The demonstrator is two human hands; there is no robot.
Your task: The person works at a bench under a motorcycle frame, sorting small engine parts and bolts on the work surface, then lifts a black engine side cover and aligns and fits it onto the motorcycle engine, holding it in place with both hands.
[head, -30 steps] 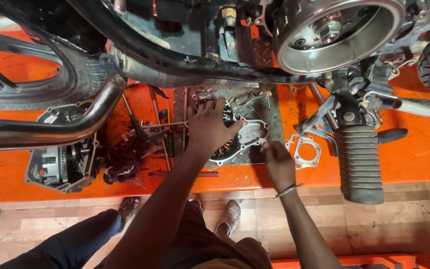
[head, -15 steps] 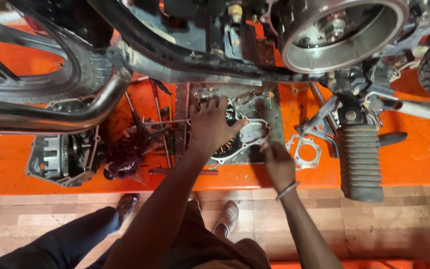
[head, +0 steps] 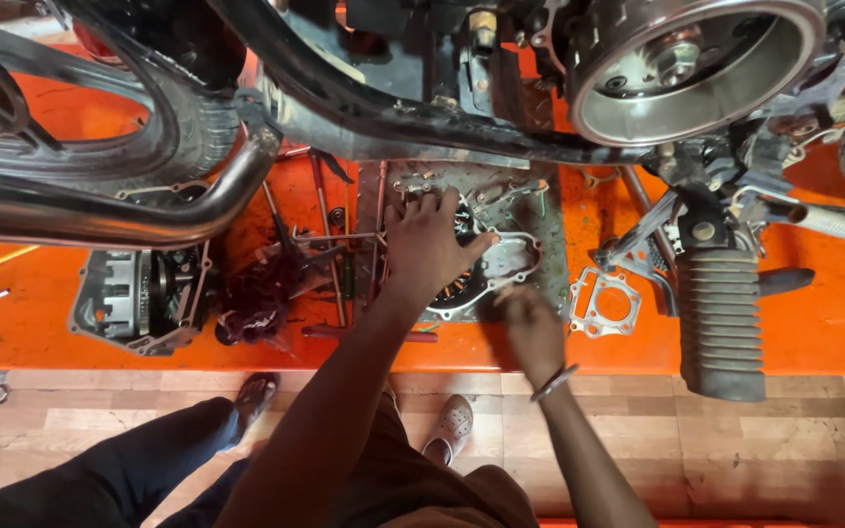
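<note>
My left hand (head: 430, 240) lies flat, fingers spread, on a round engine cover with a coil stator (head: 486, 274) that rests on a grey metal tray (head: 550, 230) on the orange platform. My right hand (head: 530, 323), blurred, hovers at the cover's lower right edge with fingers curled; whether it grips anything is unclear. A thin metal gasket (head: 606, 303) lies just right of my right hand. Above both hands hangs a motorcycle engine with its round open rotor housing (head: 691, 64).
An exhaust pipe (head: 100, 210) and rear tyre (head: 183, 127) cross the upper left. A clutch-side engine cover (head: 139, 298) and a dark red rag (head: 256, 303) lie left. Long tools (head: 330, 254) sit beside my left hand. A ribbed footrest (head: 721, 323) stands right. Another person's leg (head: 100, 474) is lower left.
The view has shifted slightly. My left hand stays pressed on the engine cover, while my right hand has moved a little along the cover's lower right edge.
</note>
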